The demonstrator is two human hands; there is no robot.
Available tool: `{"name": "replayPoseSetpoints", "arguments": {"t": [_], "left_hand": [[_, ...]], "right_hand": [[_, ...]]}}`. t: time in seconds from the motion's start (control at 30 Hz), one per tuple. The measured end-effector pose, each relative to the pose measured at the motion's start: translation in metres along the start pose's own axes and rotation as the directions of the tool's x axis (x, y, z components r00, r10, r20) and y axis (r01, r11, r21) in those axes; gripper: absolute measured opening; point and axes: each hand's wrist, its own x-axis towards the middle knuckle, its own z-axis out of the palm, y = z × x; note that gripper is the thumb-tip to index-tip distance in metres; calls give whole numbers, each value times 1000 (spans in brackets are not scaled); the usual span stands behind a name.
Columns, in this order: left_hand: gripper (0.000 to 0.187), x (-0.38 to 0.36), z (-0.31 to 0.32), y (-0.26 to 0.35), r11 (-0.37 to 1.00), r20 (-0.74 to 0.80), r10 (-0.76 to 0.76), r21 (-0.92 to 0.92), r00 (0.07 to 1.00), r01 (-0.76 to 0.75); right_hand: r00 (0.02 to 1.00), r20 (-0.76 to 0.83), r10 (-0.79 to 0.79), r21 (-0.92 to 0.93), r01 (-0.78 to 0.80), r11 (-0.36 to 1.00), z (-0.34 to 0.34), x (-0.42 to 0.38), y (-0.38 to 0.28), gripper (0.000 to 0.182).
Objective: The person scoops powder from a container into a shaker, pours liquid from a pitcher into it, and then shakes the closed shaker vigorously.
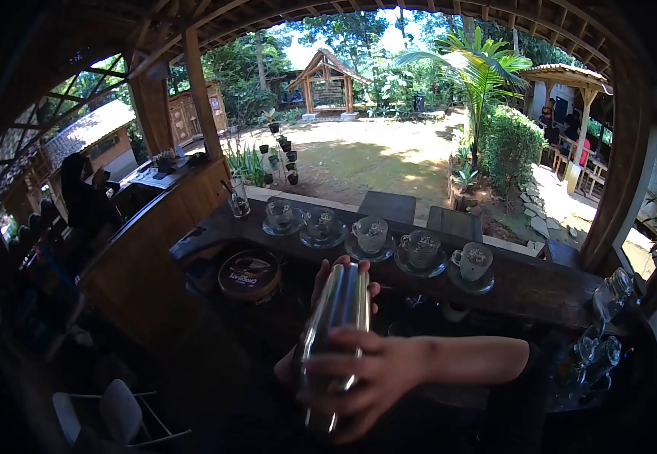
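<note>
Dark wooden counter (544, 304) set with glassware
On it, 5 glass saucers (484, 285) in a row, each bearing a cup (474, 266); a tall glass (239, 206) left of them.

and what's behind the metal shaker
The left hand is behind the metal shaker, fingertips showing around it, glass cups farther back; the palm and anything directly beyond are covered.
</note>
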Motion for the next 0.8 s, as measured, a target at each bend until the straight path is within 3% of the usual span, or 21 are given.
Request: {"name": "replayPoseSetpoints", "arguments": {"t": [0.07, 0.1, 0.13, 0.2, 0.23, 0.27, 0.3, 0.33, 0.4, 0.43, 0.47, 0.5, 0.53, 0.57, 0.6, 0.67, 0.7, 0.73, 0.77, 0.8], "left_hand": [[40, -2, -24, -21, 945, -162, 69, -305, 984, -117], [39, -3, -36, -32, 881, -242, 103, -429, 965, -202], [40, -21, -37, -11, 972, -780, 229, 148, 582, -184], [39, -11, -5, -17, 955, -757, 268, 130, 595, -265], [40, -15, 8, -11, 977, -625, 184, 33, 759, -210], [41, -19, 13, -7, 989, -465, 99, -50, 880, -138], [43, -11, 12, -9, 989, -63, 147, 27, 987, -146], [45, -7, 25, -10, 986, 28, 143, 77, 989, -145], [45, -8, 25, 4, 994, -146, 75, -70, 986, -86], [42, -12, 17, 6, 960, -452, 54, -221, 890, -170], [39, -13, -17, -8, 874, -336, 182, -376, 924, -308], [36, -13, -52, -21, 748, -209, 304, -552, 930, -368], [35, -21, -38, -6, 817, -469, 269, -351, 841, -457], [34, -29, -24, 8, 898, -693, 213, -139, 689, -418], [36, -28, -12, 12, 924, -579, 99, -248, 809, -290], [39, -29, 1, 13, 915, -302, -121, -404, 946, -12], [40, -27, -1, 17, 974, -92, -92, -218, 992, 70], [39, -21, 10, 16, 996, -53, -32, -81, 998, 28], [40, -20, 13, 20, 996, -140, -10, -94, 990, -4], [41, -23, 16, 22, 994, -231, 11, -108, 973, -37]], "right_hand": [[938, -93, 333, 129, -320, 938, 23, -38, 42, 59], [784, -120, 609, 177, -587, 790, 32, -49, 53, 62], [638, -150, 755, 271, -708, 652, 35, -58, 61, 65], [804, -170, 570, 243, -527, 815, 30, -40, 49, 57], [942, -132, 309, 171, -286, 943, 22, -20, 37, 53], [990, -39, 134, 79, -130, 988, 11, 2, 14, 50], [994, 109, -30, 43, 26, 999, 8, 12, -10, 52], [993, 112, -30, 47, 25, 999, 8, 11, -6, 52], [999, 13, -41, 44, 41, 998, 14, 10, 7, 53], [992, -54, 115, 64, -112, 992, 18, 5, 29, 51], [959, -56, 276, 143, -266, 953, 30, -15, 50, 51], [824, -68, 562, 196, -541, 818, 38, -24, 63, 57], [663, -86, 743, 226, -714, 663, 39, -29, 70, 62], [711, -101, 696, 233, -663, 712, 42, -28, 67, 59], [760, -117, 640, 226, -607, 762, 42, -22, 64, 55], [970, 32, 242, 23, -242, 970, 31, 16, 26, 54], [989, 113, 93, 29, -96, 995, 30, 24, 3, 56], [980, 191, -59, 42, 52, 998, 31, 29, -10, 58], [983, 169, -65, 21, 62, 998, 32, 25, -8, 57], [993, 109, 34, 47, -39, 998, 33, 19, 6, 56]]}}
